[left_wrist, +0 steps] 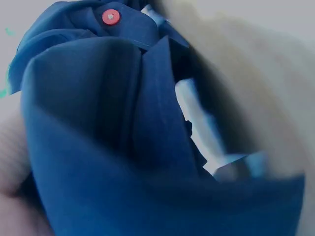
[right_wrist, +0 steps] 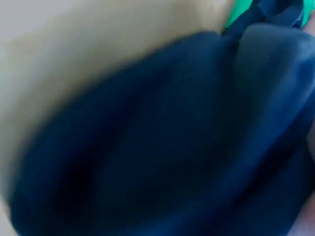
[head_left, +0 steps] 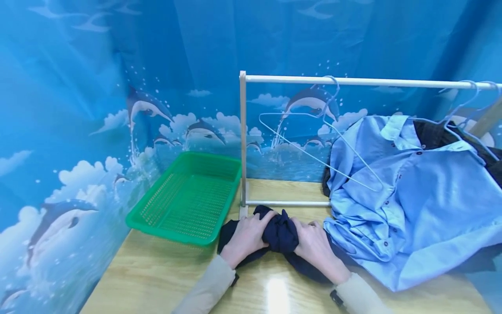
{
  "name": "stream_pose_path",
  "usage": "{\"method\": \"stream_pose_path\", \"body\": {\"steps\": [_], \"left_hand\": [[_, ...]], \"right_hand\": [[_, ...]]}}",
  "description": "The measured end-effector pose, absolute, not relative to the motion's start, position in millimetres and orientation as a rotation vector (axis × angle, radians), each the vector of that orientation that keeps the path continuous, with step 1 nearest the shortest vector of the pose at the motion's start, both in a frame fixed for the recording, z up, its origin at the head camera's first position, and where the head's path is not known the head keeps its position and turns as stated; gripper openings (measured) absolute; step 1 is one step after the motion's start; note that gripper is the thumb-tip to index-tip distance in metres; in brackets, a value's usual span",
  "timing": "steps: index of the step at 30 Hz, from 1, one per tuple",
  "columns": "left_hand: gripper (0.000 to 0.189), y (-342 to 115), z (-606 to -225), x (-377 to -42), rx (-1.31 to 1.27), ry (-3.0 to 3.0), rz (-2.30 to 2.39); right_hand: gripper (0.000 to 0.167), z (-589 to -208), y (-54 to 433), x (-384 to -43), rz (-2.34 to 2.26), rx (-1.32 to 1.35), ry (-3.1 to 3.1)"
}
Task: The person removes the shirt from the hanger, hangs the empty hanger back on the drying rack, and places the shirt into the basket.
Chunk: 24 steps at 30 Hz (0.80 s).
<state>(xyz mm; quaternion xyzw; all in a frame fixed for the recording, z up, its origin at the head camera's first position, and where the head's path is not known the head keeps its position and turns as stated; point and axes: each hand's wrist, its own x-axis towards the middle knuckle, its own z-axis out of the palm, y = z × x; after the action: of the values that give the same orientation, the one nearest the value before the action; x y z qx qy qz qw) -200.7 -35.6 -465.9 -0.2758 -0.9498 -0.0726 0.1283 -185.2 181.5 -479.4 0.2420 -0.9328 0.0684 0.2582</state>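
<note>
A bunched navy shirt (head_left: 280, 233) lies low over the table between my two hands. My left hand (head_left: 249, 233) grips its left side, thumb and fingers in the folds. On the other side my right hand (head_left: 313, 244) holds the gathered cloth. Loose parts of the shirt hang down beside both wrists. The left wrist view shows the navy cloth (left_wrist: 93, 93) close up with a red-looking button (left_wrist: 111, 17). In the right wrist view blurred dark fabric (right_wrist: 162, 137) fills most of the picture, and the fingertips are largely hidden.
A green plastic basket (head_left: 192, 196) stands to the left on the wooden table (head_left: 129, 270). Behind the hands rises a white rack (head_left: 282, 79) with a bare hanger (head_left: 290, 114). A light blue shirt (head_left: 443, 192) and dark garments hang at right, the blue shirt's lower part draping onto the table.
</note>
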Motion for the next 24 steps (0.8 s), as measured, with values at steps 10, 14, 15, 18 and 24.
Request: {"method": "stream_pose_path", "body": {"steps": [10,14,15,18,24], "left_hand": [[0.083,-55.8,-410.3,-190.4,-0.984,-2.688,-0.354],[0.081,-58.8,-398.8,-188.9,-1.029,-2.636,-0.423],[0.082,-58.9,-395.9,-188.5,-1.033,-2.626,-0.441],[0.080,-58.7,-387.7,-188.6,-1.040,-2.596,-0.487],[0.072,-60.3,-367.4,-188.5,-1.000,-2.503,-0.558]], "right_hand": [[0.074,-433.1,187.0,-179.9,0.155,0.831,-2.451],[0.072,-425.8,189.2,-180.8,0.198,0.891,-2.352],[0.070,-424.2,189.7,-181.3,0.211,0.897,-2.320],[0.063,-417.7,190.1,-183.0,0.253,0.887,-2.227],[0.056,-396.8,182.8,-184.8,0.335,0.831,-2.138]]}}
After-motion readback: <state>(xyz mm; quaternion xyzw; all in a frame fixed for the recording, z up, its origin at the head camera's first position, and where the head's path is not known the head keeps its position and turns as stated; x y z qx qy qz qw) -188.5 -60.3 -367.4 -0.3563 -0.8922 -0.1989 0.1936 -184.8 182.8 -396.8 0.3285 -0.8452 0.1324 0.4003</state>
